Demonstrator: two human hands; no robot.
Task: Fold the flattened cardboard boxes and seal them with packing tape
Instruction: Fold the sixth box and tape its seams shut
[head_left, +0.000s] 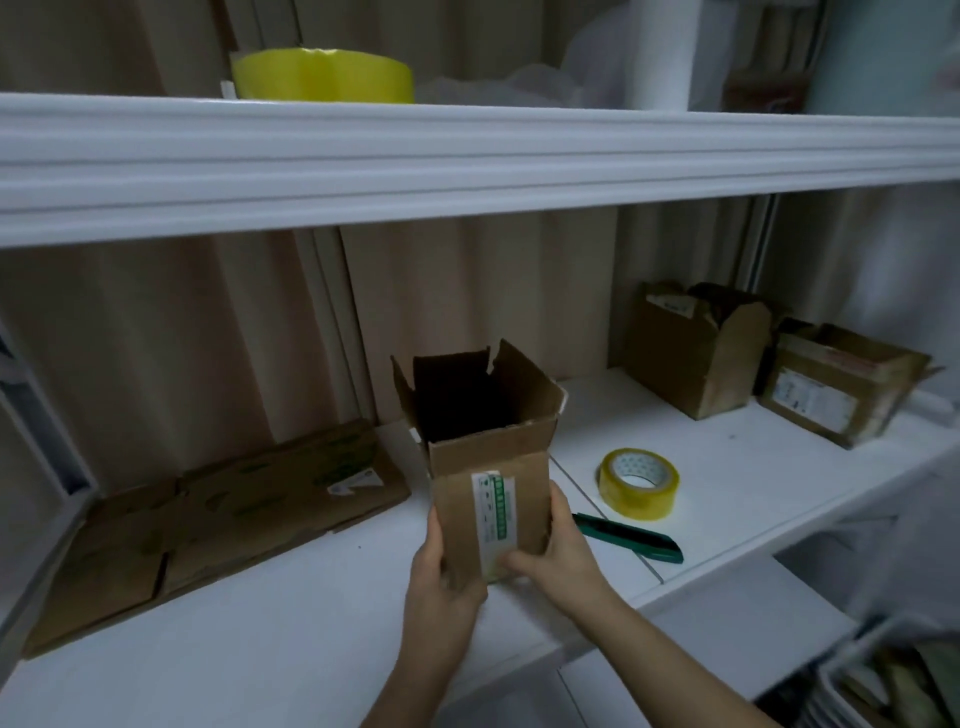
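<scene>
We hold the box (488, 457) upright at centre frame, both hands (441, 561) (550, 545) gripping its sides; tape roll (639, 483) lies nearer our right hand.

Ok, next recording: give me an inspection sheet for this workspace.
Surface: white shelf.
Job's things: open box held upright; tape roll to its right; flattened cardboard on the left.
Clutter: green cutter; two used boxes at right; yellow roll on the upper shelf.
Grippers: left hand and right hand both grip the box.
Cables: nothing seen.
Surroundings: beige curtain behind.
</scene>
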